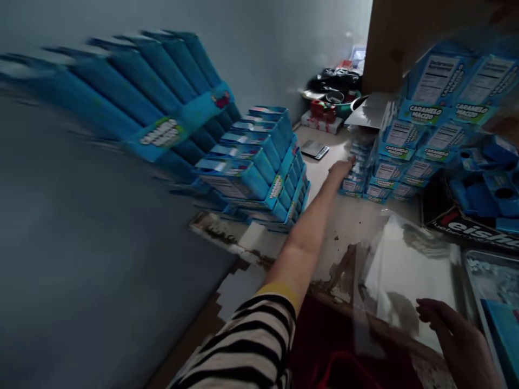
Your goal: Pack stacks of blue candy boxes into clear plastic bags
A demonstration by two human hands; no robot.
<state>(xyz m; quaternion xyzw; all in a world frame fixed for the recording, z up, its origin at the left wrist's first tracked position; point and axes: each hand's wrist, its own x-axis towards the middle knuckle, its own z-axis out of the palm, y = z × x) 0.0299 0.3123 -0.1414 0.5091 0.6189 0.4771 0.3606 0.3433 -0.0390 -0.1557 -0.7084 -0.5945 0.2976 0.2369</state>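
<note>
My left hand (340, 168) is stretched far forward, its fingers extended against the near side of a low stack of small blue candy boxes (352, 186). The fingertips are small and partly lost against the boxes, and I see nothing held in them. Taller stacks of blue boxes labelled "Caramelo Macizo" (419, 113) rise just right of that hand. My right hand (458, 335) is low at the right, fingers apart and holding nothing, above the table's front edge. Near it lies a clear plastic bag or sheet over white paper (409, 265).
Blue display boxes (267, 167) are stacked left of my arm, with a tilted row (162, 102) against the wall. A small flat scale (314, 149) lies farther back, near a red tape dispenser (323, 111). At right are a carton of blue pieces (472, 224) and a metal tray (470, 270).
</note>
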